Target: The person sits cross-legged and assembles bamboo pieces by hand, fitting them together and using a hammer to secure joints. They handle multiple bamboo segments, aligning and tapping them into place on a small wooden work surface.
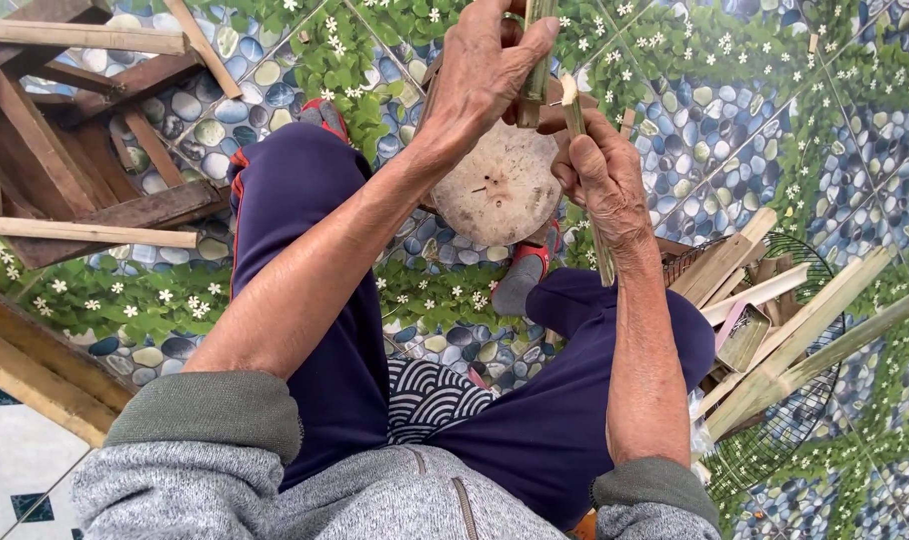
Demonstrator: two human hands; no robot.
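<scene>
I sit with my knees apart in dark blue trousers, and a round wooden chopping block (502,188) stands on the floor between my feet. My left hand (485,72) is closed around a green bamboo strip (535,70) that stands upright over the block. Beside it, my right hand (600,178) grips another thin bamboo sliver (578,118) that runs down past my wrist. Whether a blade is in either hand is hidden by the fingers.
A wire basket (820,400) at my right holds several split bamboo pieces (805,340) and a small open box (743,335). A wooden frame of dark slats (85,170) lies at the upper left. The floor has a printed pebble and leaf pattern (735,130).
</scene>
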